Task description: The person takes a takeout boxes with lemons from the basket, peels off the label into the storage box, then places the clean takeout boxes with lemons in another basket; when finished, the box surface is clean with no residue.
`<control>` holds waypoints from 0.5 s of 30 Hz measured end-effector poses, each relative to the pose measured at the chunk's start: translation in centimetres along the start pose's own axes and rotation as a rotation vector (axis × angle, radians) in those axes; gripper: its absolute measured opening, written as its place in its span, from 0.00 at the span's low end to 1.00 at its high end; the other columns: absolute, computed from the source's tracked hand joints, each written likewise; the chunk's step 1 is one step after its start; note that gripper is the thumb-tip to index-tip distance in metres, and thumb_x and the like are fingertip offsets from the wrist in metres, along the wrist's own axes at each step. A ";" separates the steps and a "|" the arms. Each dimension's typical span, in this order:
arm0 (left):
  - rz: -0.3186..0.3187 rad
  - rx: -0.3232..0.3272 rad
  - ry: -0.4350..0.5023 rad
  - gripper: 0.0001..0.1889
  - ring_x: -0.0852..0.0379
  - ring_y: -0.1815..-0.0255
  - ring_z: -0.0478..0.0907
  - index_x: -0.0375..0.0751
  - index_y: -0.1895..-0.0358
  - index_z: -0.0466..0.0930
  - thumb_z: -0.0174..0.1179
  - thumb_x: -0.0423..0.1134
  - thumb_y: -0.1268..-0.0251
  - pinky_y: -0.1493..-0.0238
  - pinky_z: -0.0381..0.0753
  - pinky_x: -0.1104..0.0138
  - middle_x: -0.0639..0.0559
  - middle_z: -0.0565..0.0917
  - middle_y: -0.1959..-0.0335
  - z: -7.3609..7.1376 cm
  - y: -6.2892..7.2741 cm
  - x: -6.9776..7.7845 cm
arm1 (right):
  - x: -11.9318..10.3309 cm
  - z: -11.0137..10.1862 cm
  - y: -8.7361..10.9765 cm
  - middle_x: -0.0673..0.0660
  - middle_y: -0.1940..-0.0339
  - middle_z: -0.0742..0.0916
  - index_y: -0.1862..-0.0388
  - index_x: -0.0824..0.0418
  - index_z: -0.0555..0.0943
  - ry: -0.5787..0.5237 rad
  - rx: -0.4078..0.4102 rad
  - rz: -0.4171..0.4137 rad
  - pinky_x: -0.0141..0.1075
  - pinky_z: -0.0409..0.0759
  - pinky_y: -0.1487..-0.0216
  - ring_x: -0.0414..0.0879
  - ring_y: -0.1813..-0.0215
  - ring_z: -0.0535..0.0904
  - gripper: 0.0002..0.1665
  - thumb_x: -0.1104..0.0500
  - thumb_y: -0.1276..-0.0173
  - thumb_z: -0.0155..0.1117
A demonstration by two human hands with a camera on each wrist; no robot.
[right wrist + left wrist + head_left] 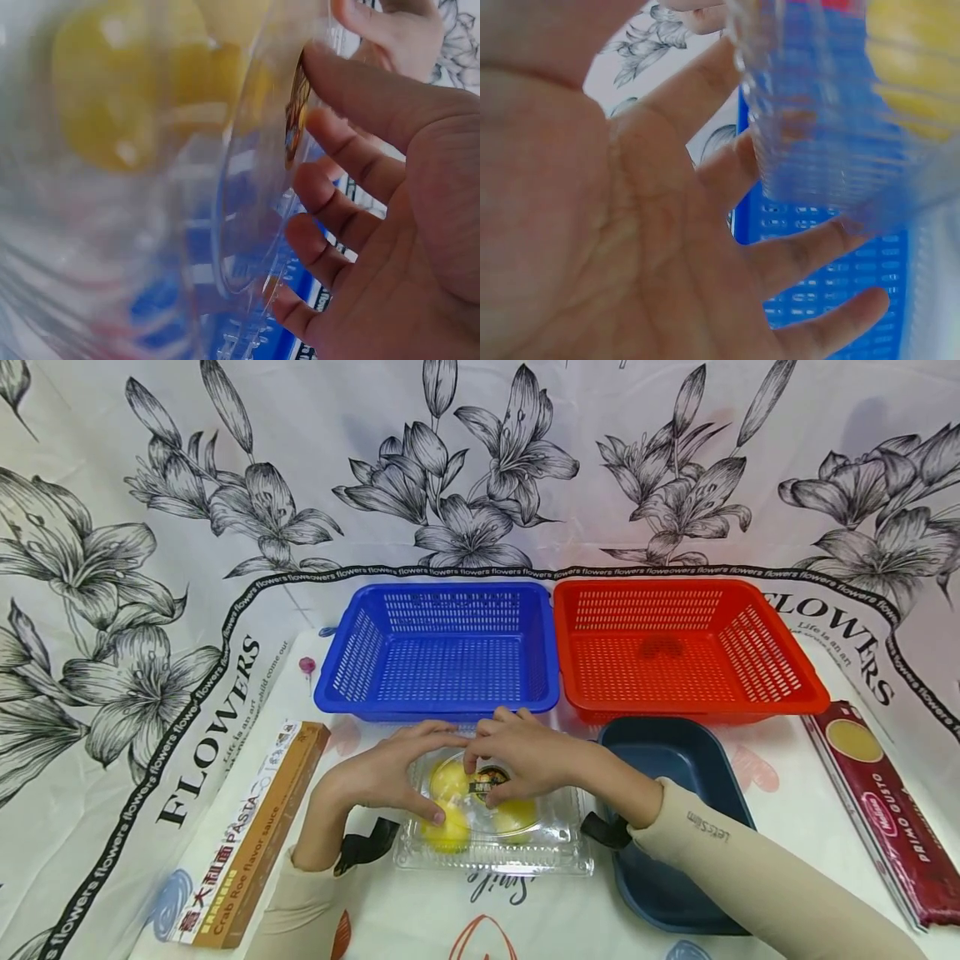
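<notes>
A clear plastic clamshell box (551, 827) with several round yellow fruits (513, 820) inside is in the middle of the head view. A dark round label (489, 781) is on its lid. My left hand (386, 772) grips the box's left side, thumb on the lid and fingers at the far edge. Through the plastic in the left wrist view, its fingers (795, 255) spread behind the ribbed wall. My right hand (528, 756) lies over the lid, thumb by the label. In the right wrist view, its loosely bent fingertips (311, 232) touch the lid.
Behind the box, a blue basket (438, 706) and a red basket (693, 703) stand side by side. A dark blue tray (675, 893) sits under my right forearm. A pasta box (251, 835) lies at left, a dark red pasta packet (885, 818) at right.
</notes>
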State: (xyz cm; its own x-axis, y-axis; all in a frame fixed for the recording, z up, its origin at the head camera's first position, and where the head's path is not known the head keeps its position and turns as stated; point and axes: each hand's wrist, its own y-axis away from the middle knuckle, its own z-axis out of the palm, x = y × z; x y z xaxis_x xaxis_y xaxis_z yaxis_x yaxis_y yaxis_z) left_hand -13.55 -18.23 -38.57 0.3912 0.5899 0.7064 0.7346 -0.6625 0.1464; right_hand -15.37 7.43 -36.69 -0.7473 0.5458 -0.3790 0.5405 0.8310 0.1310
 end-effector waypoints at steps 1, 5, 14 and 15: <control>0.004 -0.002 0.012 0.49 0.40 0.20 0.58 0.59 0.26 0.70 0.82 0.52 0.59 0.26 0.59 0.33 0.48 0.65 0.21 0.0 0.0 -0.2 | 0.0 0.0 -0.2 0.45 0.57 0.80 0.50 0.42 0.83 -0.001 -0.009 0.004 0.40 0.66 0.51 0.43 0.52 0.66 0.21 0.43 0.41 0.78; 0.012 -0.021 0.085 0.47 0.40 0.21 0.59 0.58 0.27 0.71 0.82 0.49 0.55 0.26 0.61 0.35 0.48 0.65 0.22 -0.1 -0.1 -1.1 | 0.0 -0.2 -0.7 0.44 0.59 0.81 0.54 0.42 0.84 -0.018 -0.033 0.016 0.40 0.65 0.52 0.43 0.53 0.67 0.20 0.41 0.44 0.80; 0.033 -0.034 0.142 0.45 0.44 0.19 0.56 0.57 0.27 0.71 0.81 0.48 0.53 0.23 0.60 0.38 0.53 0.67 0.23 -0.4 -0.6 -2.3 | 0.3 -0.5 -0.6 0.46 0.59 0.81 0.58 0.43 0.82 -0.073 -0.040 0.034 0.41 0.64 0.50 0.43 0.53 0.67 0.20 0.43 0.45 0.81; 0.034 -0.036 0.145 0.45 0.44 0.19 0.57 0.56 0.27 0.71 0.81 0.47 0.53 0.23 0.60 0.38 0.53 0.67 0.23 -0.4 -0.6 -2.3 | 0.3 -0.5 -0.5 0.46 0.59 0.81 0.58 0.43 0.81 -0.083 -0.038 0.033 0.41 0.64 0.50 0.43 0.53 0.66 0.20 0.43 0.45 0.81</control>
State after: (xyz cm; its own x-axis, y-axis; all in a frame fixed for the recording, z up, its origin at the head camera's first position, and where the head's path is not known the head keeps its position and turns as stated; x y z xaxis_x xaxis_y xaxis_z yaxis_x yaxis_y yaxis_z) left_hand -15.13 -19.36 -40.07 0.3293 0.4954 0.8038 0.7010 -0.6986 0.1433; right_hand -16.07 7.23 -36.47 -0.6938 0.5635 -0.4484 0.5481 0.8171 0.1787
